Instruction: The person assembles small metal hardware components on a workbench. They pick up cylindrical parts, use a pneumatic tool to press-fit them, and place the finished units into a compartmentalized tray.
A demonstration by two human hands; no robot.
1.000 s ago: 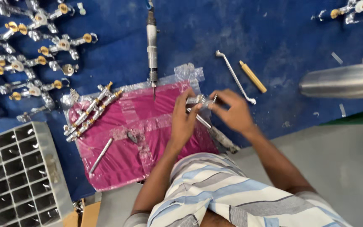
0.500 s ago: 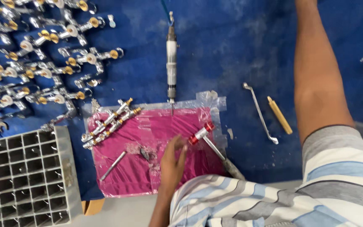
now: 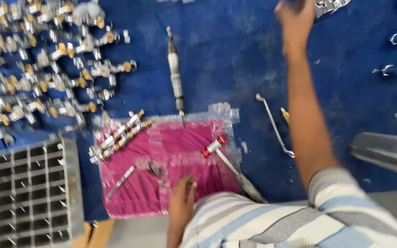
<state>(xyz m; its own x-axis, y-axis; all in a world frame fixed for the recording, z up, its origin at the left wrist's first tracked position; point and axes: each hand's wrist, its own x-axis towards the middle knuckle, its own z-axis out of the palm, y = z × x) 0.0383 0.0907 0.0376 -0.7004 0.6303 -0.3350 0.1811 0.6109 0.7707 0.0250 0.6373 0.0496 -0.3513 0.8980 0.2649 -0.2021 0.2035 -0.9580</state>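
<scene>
1. The left hand (image 3: 181,202) rests on the near edge of the pink plastic-wrapped work pad (image 3: 161,183), fingers loosely curled, holding nothing that shows.
2. The right hand (image 3: 295,18) reaches far across the blue bench cover (image 3: 235,55) towards a blurred cluster of chrome fittings (image 3: 329,5); whether its fingers close on one I cannot tell.
3. A chrome rod with red bands (image 3: 214,147) lies loose on the pad, just right of centre.
4. Judgement: the reach goes best high and straight, with the forearm clear of the bent metal hook tool (image 3: 274,124) beside it.
5. Further left lie an inline powered screwdriver (image 3: 176,82) and a grey gridded tray (image 3: 24,193).
</scene>
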